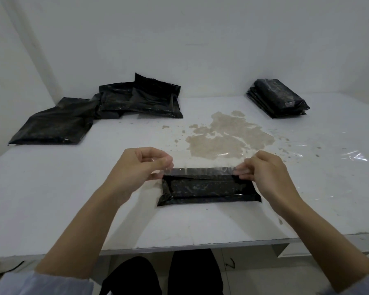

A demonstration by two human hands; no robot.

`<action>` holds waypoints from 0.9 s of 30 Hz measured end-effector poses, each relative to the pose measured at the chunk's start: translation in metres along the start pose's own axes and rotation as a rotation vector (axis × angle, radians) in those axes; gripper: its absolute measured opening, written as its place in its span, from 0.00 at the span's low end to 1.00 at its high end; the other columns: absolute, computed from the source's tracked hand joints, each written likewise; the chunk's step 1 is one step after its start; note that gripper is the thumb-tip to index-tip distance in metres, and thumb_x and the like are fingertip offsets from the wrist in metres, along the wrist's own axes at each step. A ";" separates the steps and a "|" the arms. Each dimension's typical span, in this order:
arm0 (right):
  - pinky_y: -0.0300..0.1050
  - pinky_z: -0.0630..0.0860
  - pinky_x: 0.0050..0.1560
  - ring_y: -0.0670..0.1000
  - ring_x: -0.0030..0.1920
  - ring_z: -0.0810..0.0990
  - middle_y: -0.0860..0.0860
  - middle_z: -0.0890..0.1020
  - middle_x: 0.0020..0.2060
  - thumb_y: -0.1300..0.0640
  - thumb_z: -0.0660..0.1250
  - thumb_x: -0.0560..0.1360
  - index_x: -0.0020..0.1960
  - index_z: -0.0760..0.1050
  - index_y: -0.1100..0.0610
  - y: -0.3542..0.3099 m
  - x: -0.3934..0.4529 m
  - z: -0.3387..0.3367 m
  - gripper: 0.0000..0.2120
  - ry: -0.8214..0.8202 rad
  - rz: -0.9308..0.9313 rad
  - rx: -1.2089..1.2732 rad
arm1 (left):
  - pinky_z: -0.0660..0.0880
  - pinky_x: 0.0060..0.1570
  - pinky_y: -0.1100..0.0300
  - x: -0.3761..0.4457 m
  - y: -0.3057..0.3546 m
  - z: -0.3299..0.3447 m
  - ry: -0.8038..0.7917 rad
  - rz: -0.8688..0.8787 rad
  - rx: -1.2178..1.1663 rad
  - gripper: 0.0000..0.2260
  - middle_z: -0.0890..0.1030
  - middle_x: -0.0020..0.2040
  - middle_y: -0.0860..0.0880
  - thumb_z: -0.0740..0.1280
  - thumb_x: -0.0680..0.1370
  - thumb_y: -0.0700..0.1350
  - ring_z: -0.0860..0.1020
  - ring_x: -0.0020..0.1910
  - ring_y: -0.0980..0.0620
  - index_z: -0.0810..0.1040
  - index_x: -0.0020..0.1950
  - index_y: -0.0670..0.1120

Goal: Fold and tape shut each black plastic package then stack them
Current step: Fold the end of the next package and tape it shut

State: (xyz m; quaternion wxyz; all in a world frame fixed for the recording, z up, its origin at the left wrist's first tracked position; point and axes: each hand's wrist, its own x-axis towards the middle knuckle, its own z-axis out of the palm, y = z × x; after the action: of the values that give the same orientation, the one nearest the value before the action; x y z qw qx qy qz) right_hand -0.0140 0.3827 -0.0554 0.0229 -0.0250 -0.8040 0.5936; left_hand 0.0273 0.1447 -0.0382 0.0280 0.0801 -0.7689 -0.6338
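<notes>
Bare table (73, 188) between loose packages (98, 107) (far left) and stack (277, 99)

White table (51, 199): folded black package (207, 191) near front, loose packages (98, 107) back-left, stack (278, 99) back-right, stain (224, 137).

On the worktop (51, 188), a folded package (208, 191) lies near the front edge, between the hands. A tape strip (200, 170) stretches over its far edge. Loose packages (107, 105) lie far left; a stack (278, 99) sits far right.
</notes>
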 end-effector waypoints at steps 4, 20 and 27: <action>0.59 0.76 0.55 0.53 0.41 0.83 0.55 0.83 0.35 0.67 0.58 0.73 0.32 0.71 0.60 0.004 -0.003 0.000 0.12 0.033 -0.026 0.014 | 0.78 0.36 0.66 -0.005 -0.006 0.007 0.000 0.039 0.053 0.05 0.85 0.42 0.48 0.68 0.76 0.43 0.82 0.41 0.56 0.81 0.46 0.42; 0.42 0.68 0.32 0.46 0.28 0.72 0.58 0.76 0.29 0.66 0.62 0.70 0.37 0.72 0.74 0.013 -0.002 0.000 0.09 0.137 -0.063 -0.022 | 0.73 0.38 0.66 0.000 -0.025 0.013 0.157 -0.155 0.022 0.06 0.84 0.34 0.48 0.73 0.72 0.42 0.79 0.33 0.58 0.83 0.36 0.43; 0.40 0.67 0.32 0.50 0.30 0.69 0.59 0.74 0.30 0.63 0.64 0.72 0.37 0.72 0.73 0.015 0.000 0.000 0.11 0.169 -0.108 -0.137 | 0.70 0.32 0.63 0.007 -0.019 0.014 0.151 -0.207 0.060 0.06 0.84 0.31 0.49 0.72 0.73 0.42 0.79 0.35 0.51 0.82 0.37 0.42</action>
State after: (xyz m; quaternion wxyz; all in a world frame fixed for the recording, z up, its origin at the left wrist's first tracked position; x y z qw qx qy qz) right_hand -0.0140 0.3877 -0.0699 0.1207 -0.0330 -0.8382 0.5308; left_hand 0.0204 0.1541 -0.0596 0.0175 0.2073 -0.7708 -0.6022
